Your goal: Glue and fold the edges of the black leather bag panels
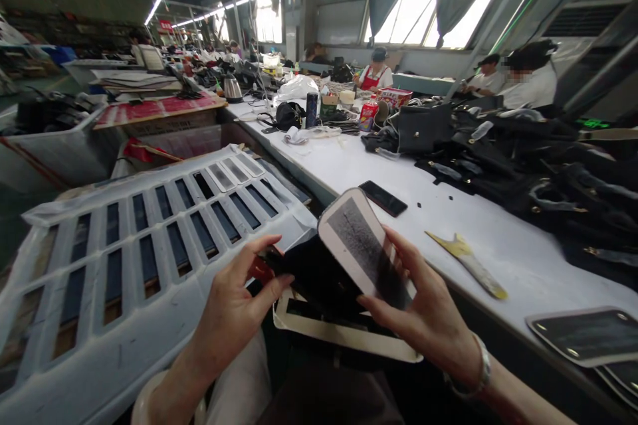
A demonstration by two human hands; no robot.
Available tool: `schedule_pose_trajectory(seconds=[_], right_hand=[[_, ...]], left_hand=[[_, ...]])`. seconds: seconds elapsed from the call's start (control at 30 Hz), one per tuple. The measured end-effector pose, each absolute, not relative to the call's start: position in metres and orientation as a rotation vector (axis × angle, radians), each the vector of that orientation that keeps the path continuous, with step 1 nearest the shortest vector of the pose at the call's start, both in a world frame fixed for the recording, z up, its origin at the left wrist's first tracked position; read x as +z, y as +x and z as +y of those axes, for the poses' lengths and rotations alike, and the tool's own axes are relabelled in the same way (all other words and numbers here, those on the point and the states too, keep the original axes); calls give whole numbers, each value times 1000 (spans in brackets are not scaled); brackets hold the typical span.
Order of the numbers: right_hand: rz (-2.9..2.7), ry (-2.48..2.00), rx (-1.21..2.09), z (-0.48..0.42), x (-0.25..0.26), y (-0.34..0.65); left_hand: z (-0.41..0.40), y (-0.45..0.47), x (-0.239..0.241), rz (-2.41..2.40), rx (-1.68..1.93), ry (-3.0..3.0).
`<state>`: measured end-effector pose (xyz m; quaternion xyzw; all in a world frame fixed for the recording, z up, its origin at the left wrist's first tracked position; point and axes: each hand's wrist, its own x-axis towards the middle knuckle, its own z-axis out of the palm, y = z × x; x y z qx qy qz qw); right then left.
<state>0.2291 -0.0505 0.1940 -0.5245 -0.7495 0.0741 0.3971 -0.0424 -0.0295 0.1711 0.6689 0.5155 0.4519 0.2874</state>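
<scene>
While a black leather piece (319, 279) was gripped low in the frame's centre, the left hand (234, 309) was closed on its edge and a pale rounded template (361, 249) was pinched by the right hand (423, 312); fitting appeared unfinished.

Black leather piece (319, 279) mostly covered by rounded template (366, 249) and both hands; shape untellable. Left hand (234, 312) fingers (264, 249) hide small red item (260, 270); identity unclear. Right hand (423, 312) palm side unseen. Flat cream panel (343, 335) underneath partly covered. Dark panels (591, 335) at lower right cut by frame edge. Slotted grey crate (124, 259) cut at left and bottom. Heap of black bags (523, 159) on counter (448, 212) runs off right edge. Far workers' faces blurred.
</scene>
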Motion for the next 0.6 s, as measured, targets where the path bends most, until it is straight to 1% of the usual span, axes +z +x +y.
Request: schedule_pose_trajectory(seconds=[0.17,0.3,0.43,0.5,0.6], right_hand=[[-1984,-1356,190,-55,181,236],[-2134,-1455,262,-61,174,242],[-2272,-1554,139,-66,166,244],[-2322,-1543,90,-66,162,244],[-2369,-1516,73,-64,161,241]], left_hand=[[-29,-41,162,1401,1109,1830],[-31,-34,144,1410,921,1959],[-34,-26,123,1401,757,2085],[-36,-24,118,1422,734,2107],[-39,-27,112,1445,798,2016]])
